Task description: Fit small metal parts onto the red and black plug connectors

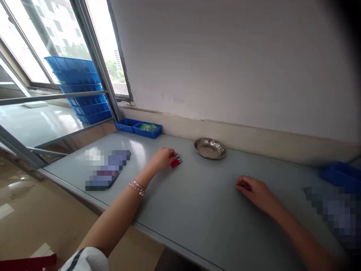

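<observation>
Grey-blue workbench top (197,210) runs along a plain white wall (225,56); a window (28,37) stands at 10 o'clock with a stack of blue plastic crates (79,90) before it. Two small blue plastic bins (138,128) sit at the back edge at 11 o'clock, one holding green bits. A shallow round stainless-steel dish (210,148) rests near the wall at 12 o'clock. The left hand (163,157), with a beaded bracelet (137,187) on its wrist, lies knuckles up with the fingers curled. Its fingertips meet a small red piece with silvery metal prongs (176,162), which lies on the bench. Pinch or mere touch: cannot tell, as the fingers cover the near end. The red piece lies at 3 o'clock of that hand, just beside the fingertips. Its long axis appears to run from 8 to 2 o'clock, prongs at the far end, pointing roughly toward the dish; it is too small to be sure. The dish is near the piece but apart from it, at 2 o'clock. The right hand (255,190) rests palm down at 4 o'clock of the piece, well apart from it, so the left hand is the nearer. Its fingers are half-curled onto the bench; whether anything sits beneath them cannot be told. A blue plastic tray (342,175) lies at the far right edge.
</observation>
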Motion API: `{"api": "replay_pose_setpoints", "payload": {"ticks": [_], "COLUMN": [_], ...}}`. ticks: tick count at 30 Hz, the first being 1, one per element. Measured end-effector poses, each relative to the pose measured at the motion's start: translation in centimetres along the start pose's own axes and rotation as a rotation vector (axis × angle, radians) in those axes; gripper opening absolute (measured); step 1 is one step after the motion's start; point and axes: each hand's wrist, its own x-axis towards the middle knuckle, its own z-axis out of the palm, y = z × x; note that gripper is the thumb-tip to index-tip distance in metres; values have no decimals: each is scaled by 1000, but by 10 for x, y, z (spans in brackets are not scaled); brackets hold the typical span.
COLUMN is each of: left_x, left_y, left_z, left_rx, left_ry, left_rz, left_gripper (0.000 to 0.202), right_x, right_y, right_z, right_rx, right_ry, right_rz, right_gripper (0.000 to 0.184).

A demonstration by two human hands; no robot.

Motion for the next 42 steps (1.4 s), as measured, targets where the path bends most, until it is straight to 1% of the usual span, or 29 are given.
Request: {"api": "replay_pose_setpoints", "payload": {"ticks": [4,7,9,11,14,17,22,26,28,29,31,33,35,38,40,42], "left_x": [-1,-3,-6,-9,-12,-12,-13,-16,-17,-18,-21,-25,-30,-35,-36,-35], "left_y": [4,9,14,17,19,18,25,35,41,44,55,72,91,119,130,134], "left_z": [4,6,7,8,7,5,2,2,3,3,4,4,6,10,13,18], "left_rx": [-5,0,41,103,163,188,254,308,341,358,390,406,394,319,278,249], "left_ry": [0,-25,-32,-38,-58,-92,-134,-150,-135,-115,-42,51,124,162,172,163], "left_rz": [23,33,2,-63,-154,-190,-196,-153,-115,-83,12,129,274,484,585,640], "left_gripper": [17,17,17,17,19,22,23,26,27,26,24,22,21,21,19,18], "right_x": [0,0,-1,-2,-3,-2,-2,-4,-4,-4,-3,-3,-4,-7,-10,-12], "right_y": [0,-2,-3,-4,-4,-2,-2,-3,-4,-4,-8,-15,-27,-44,-53,-56], "right_z": [2,5,7,8,8,8,7,5,3,1,-2,-6,-7,-4,-1,1], "right_rx": [-3,-12,-23,-38,-88,-155,-293,-336,-322,-306,-244,-129,29,222,270,304], "right_ry": [12,53,86,104,103,99,77,65,103,143,234,290,280,207,189,183], "right_rz": [9,11,9,11,36,49,106,175,176,165,117,48,-36,-132,-178,-186], "right_gripper": [14,13,10,8,7,10,11,8,7,10,19,26,29,30,32,33]}}
